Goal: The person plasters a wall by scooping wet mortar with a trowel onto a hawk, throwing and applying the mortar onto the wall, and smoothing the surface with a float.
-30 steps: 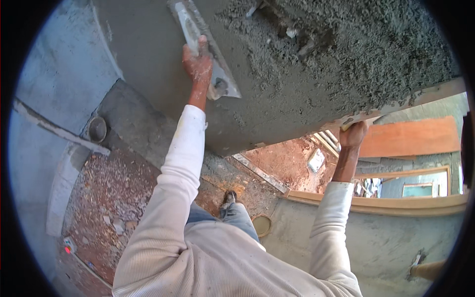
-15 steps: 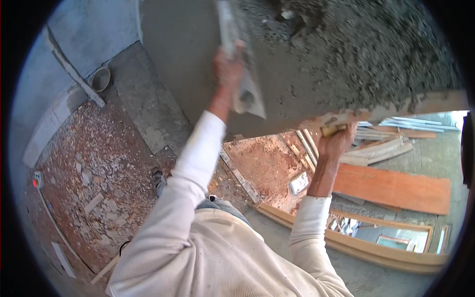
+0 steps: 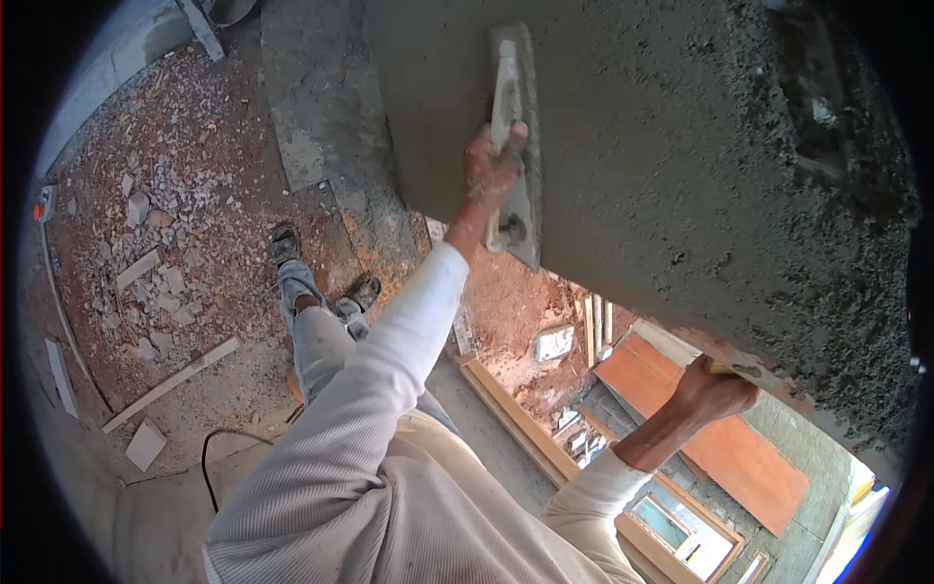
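Left grip (image 3: 493,173); trowel handle (image 3: 505,92) within

Pale rubble (image 3: 137,208) (chips and chunks) litters the reddish-brown floor (image 3: 238,282).

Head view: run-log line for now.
left hand: gripping plastering trowel against smooth mortar | right hand: at mortar's edge, holding yellowish piece | orange board: behind right hand

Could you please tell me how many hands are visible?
2: the left hand grips a plastering float, near upper centre; the right hand holds a yellowish piece by the lower edge of grey plaster.
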A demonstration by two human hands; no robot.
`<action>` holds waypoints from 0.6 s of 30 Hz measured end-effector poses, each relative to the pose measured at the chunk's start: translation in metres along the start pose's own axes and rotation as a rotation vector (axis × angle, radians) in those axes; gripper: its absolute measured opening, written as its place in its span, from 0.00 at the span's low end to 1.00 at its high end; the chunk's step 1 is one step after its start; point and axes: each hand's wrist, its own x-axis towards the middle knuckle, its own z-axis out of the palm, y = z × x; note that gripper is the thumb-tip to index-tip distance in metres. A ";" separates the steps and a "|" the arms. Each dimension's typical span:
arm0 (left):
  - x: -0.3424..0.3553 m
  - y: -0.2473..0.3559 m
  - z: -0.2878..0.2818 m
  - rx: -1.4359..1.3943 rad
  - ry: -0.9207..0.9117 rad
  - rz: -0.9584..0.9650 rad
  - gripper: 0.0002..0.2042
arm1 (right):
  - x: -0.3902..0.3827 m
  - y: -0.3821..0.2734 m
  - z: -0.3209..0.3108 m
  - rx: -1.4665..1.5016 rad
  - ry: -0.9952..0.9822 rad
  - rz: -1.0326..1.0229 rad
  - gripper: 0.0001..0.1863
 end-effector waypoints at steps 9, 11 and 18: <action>-0.064 0.024 0.052 0.167 -0.099 0.147 0.18 | 0.002 -0.011 0.005 -0.403 0.033 -0.298 0.17; -0.018 0.002 0.028 0.019 -0.076 -0.046 0.24 | -0.012 -0.033 0.024 -1.285 -0.025 -0.778 0.16; 0.009 -0.171 -0.081 0.019 0.120 -0.424 0.34 | -0.023 -0.016 0.026 -1.203 -0.026 -0.640 0.15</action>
